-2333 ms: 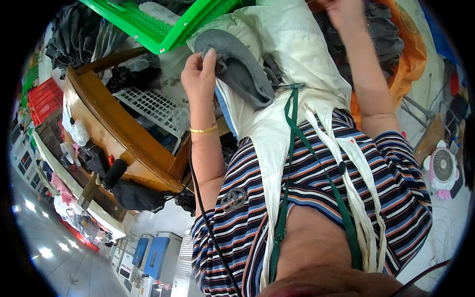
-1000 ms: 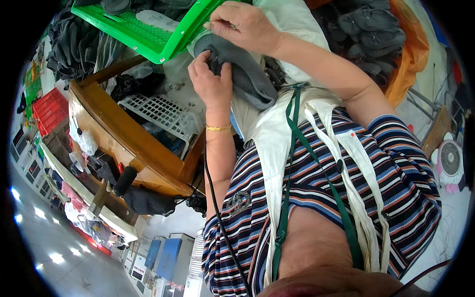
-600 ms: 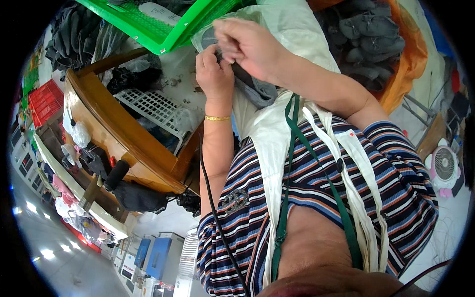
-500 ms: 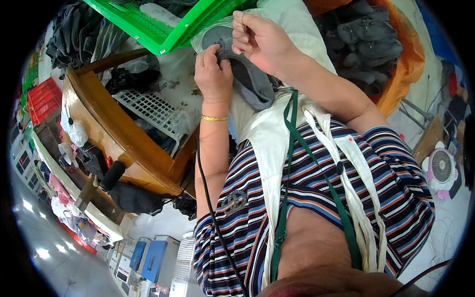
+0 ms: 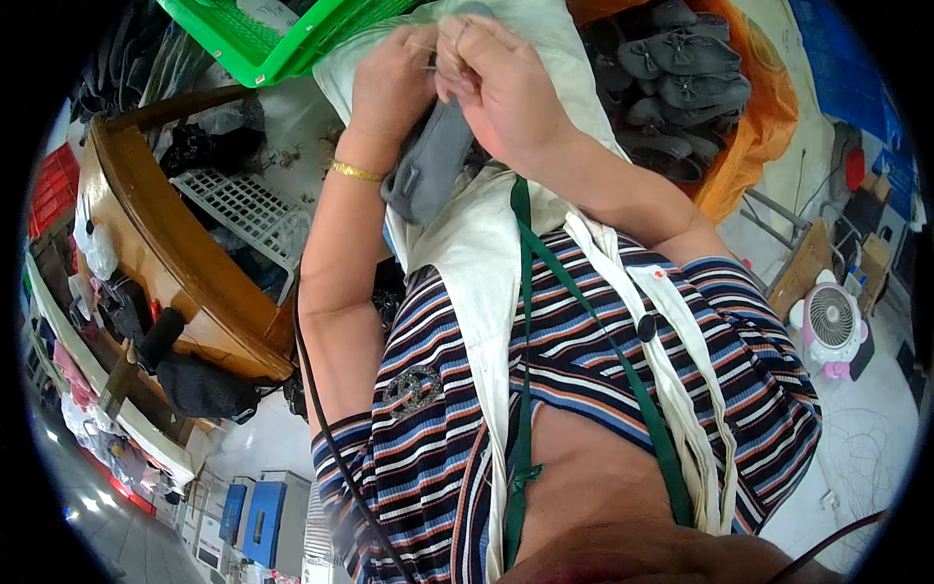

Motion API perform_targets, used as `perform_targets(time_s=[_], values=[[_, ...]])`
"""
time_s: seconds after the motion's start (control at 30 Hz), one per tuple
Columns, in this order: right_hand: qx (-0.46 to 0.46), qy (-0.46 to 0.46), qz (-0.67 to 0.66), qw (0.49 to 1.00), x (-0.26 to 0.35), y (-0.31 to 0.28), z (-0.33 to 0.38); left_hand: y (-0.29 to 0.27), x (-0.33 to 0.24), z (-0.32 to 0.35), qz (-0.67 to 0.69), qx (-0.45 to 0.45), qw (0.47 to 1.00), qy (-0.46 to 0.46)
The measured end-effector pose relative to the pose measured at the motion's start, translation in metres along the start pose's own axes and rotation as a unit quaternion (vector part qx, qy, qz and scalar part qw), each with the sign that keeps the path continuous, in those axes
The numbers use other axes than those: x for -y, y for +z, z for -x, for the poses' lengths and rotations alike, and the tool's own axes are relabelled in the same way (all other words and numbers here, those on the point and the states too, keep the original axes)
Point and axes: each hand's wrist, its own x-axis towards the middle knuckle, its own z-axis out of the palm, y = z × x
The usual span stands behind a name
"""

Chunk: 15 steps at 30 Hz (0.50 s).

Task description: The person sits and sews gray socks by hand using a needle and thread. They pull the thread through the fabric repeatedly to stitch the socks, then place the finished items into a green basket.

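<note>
Grey shoe [image 5: 428, 170], perhaps touching apron [image 5: 479, 282]; pale floor [image 5: 866, 438].

Small pink-and-white fan [image 5: 832, 316] at right, red crate [image 5: 53, 193] far left

The person wears a ribbed, short-sleeved knit top [image 5: 584, 336] in narrow stripes of dark navy, white, blue and orange, the bands meeting diagonally across the chest below an open neckline. A sparkling dark ornament of linked rings [image 5: 413, 391] sits on its left breast. Over it hangs a creamy-white cloth apron [image 5: 477, 302] with long, creased straps, one bearing a round black button [image 5: 646, 328] and a tiny red mark [image 5: 659, 274]. A flat dark-green ribbon [image 5: 623, 360] is knotted on one side. A textured gold-coloured bracelet [image 5: 358, 171] circles the left wrist [image 5: 375, 148]; a thin black cable [image 5: 326, 419] runs down the left side.
</note>
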Motion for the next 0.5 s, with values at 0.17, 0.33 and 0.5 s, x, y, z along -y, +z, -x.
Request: perform_targets(time_s=[0.17,0.33,0.5], values=[[-0.013,0.093,0.007,0.996,-0.002,-0.037,0.033,0.018,-0.023,0.045,0.082,0.112,0.986,-0.089],[-0.049,-0.133,0.384,0.912,0.020,-0.077,0.044,0.009,-0.017,0.046,0.312,0.110,0.914,-0.234],[0.050,-0.240,0.570,0.785,0.041,-0.070,0.045,-0.014,-0.036,0.024,0.267,0.086,0.901,-0.331]])
